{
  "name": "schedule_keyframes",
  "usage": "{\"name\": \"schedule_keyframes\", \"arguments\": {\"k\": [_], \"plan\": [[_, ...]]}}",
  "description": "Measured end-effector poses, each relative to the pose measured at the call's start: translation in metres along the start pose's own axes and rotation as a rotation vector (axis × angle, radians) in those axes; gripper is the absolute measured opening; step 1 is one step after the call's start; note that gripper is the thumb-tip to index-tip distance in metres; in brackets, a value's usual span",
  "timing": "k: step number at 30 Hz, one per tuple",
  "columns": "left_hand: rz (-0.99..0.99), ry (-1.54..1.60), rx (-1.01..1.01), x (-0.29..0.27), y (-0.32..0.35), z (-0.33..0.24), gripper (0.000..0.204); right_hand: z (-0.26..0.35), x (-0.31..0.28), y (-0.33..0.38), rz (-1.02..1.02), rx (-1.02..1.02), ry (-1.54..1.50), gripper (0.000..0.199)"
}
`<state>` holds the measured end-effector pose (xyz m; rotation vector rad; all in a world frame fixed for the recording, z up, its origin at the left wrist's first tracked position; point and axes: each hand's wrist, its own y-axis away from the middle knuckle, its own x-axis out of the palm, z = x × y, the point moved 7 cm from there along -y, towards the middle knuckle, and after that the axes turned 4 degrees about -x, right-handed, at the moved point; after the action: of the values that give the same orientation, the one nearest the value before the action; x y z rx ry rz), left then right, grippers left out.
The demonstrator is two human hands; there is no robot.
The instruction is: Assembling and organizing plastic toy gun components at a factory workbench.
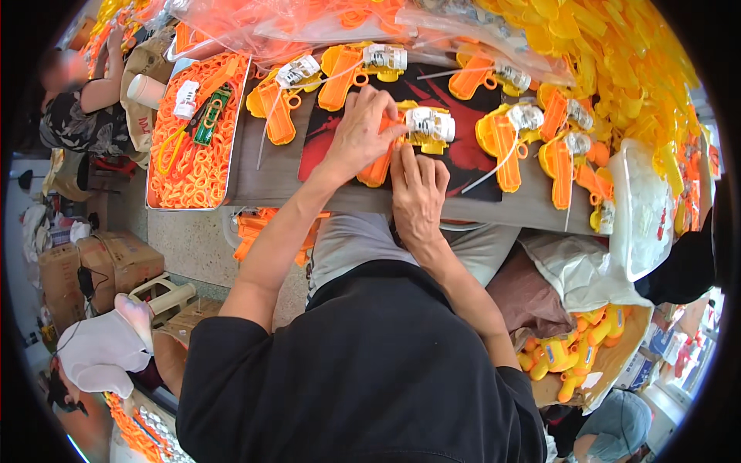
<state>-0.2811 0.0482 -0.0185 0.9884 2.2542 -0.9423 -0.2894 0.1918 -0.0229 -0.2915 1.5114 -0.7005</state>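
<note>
Nearest: black shirt (pixel 355 363), worn by the person at work, below the fingers.

Item: toy pistol (pixel 431 127), yellow body, white cylinder, orange grip; between both hands, over a black-and-red mat (pixel 480 171).

Left hand (pixel 361 135): thumb and forefinger pinched on the pistol's upper side. Right hand (pixel 419 189): fingers bent against its lower edge; thumb hidden, so whether they grip cannot be told.

Step in hand, as judged: seating or adjusting a part at the middle joint; the fingers cover any small piece. Next move seems to call for steadying the body and pressing evenly.

Containers:
– Metal tray (pixel 185 207), left of the fingers: orange rings, a white part, a green-bodied tool.
– Whitish bin (pixel 622 224), right of the fingers: translucent pieces.
– Carton (pixel 631 351), below and right of the fingers: yellow-orange toys.
</note>
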Motion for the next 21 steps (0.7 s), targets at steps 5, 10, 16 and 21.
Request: {"name": "schedule_keyframes", "arguments": {"k": [5,10,16,21], "plan": [[-0.015,0.026,0.075,-0.013,0.0,0.003,0.024,-0.043,-0.031,-0.009,-0.21,0.105,-0.301,0.038],[-0.044,-0.036,0.076,-0.013,-0.002,0.001,0.02,-0.085,-0.002,-0.036,-0.024,0.171,-0.403,0.051],[-0.094,-0.152,0.129,-0.011,0.016,-0.019,0.024,-0.083,0.013,-0.038,0.092,0.181,-0.398,0.049],[-0.079,-0.165,0.12,-0.012,0.015,-0.02,0.028,-0.077,0.017,-0.043,0.197,0.13,-0.24,0.041]]}}
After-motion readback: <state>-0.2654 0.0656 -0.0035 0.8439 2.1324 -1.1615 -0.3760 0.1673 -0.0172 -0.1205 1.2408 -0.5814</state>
